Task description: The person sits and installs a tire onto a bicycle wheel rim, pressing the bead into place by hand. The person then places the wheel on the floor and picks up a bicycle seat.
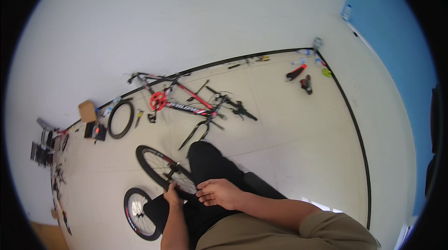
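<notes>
- Left hand (172,195), and it looks closed on the near side of a black-tyred bicycle wheel with thin spokes (171,171), tilted over the floor in front of the lap.
- Right hand (223,195) hangs just beside that wheel, fingers loosely curled; whether it pinches something small, I cannot tell.
- Good handling here, I judge, means a firm left hold on the tyre, the wheel braced near the dark-trousered knee (208,159), and right fingertips working clear of the spokes.
- Down by the left leg, a second black-tyred wheel with pale spokes (140,213) lies partly hidden; careful footwork would spare its spokes.
- Out toward the far edge of the pale, glossy floor (303,156), a black-and-red bicycle frame (189,107) lies with its fork toward the knees, so turning the held wheel wide risks a knock.
- Left of the frame, a bare black tyre ring (111,126); up near the far right corner, a red-and-black saddle (297,72).
</notes>
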`<state>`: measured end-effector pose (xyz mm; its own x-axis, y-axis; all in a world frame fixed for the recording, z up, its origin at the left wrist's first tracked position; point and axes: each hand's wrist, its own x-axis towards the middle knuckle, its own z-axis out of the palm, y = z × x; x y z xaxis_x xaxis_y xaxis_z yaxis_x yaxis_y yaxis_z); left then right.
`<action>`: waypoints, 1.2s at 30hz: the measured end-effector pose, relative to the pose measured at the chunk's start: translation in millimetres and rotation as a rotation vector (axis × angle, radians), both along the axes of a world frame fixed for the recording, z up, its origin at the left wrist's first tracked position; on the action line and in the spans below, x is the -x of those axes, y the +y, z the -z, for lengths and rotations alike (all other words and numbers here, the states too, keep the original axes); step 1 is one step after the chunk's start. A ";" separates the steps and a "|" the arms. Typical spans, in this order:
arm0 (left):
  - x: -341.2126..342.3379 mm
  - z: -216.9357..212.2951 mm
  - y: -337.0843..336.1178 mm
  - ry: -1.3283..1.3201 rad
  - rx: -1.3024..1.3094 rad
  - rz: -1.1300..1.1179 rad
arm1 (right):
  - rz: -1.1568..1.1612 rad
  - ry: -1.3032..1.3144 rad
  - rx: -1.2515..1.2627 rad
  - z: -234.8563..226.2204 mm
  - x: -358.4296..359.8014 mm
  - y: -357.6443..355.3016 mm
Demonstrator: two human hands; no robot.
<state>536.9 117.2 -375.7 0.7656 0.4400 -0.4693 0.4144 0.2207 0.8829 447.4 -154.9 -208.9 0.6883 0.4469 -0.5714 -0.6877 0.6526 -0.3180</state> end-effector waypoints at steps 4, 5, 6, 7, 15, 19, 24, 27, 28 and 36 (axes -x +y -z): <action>17.0 0.4 -5.7 -0.091 -0.043 0.002 | 0.138 0.127 0.083 11.5 -3.6 5.9; 21.4 7.4 0.9 -0.117 -0.116 0.015 | 0.127 0.116 0.039 8.8 -3.8 4.5; 22.7 13.8 8.3 -0.129 -0.209 0.049 | 0.109 0.114 -0.004 6.3 -4.6 4.9; 23.4 22.2 13.6 -0.091 -0.320 0.062 | 0.091 0.113 -0.045 4.4 -4.7 4.2; 12.9 31.2 6.6 -0.138 -0.454 0.086 | 0.115 0.142 0.031 -0.1 -8.3 3.7; 9.6 24.6 -13.3 -0.104 -0.410 -0.062 | 0.104 0.156 0.023 1.6 -6.1 0.3; 10.8 24.5 -6.0 -0.096 -0.218 -0.051 | 0.106 0.157 0.051 2.5 -6.3 -2.7; 10.0 19.6 -2.9 -0.042 -0.250 -0.072 | 0.097 0.124 0.049 0.9 -8.8 -3.0; 9.3 22.1 -3.0 -0.066 -0.232 -0.080 | 0.095 0.108 0.048 0.6 -9.2 -2.7; 8.7 24.1 -3.1 -0.011 -0.278 -0.131 | 0.003 0.090 -0.027 -13.2 -35.6 36.8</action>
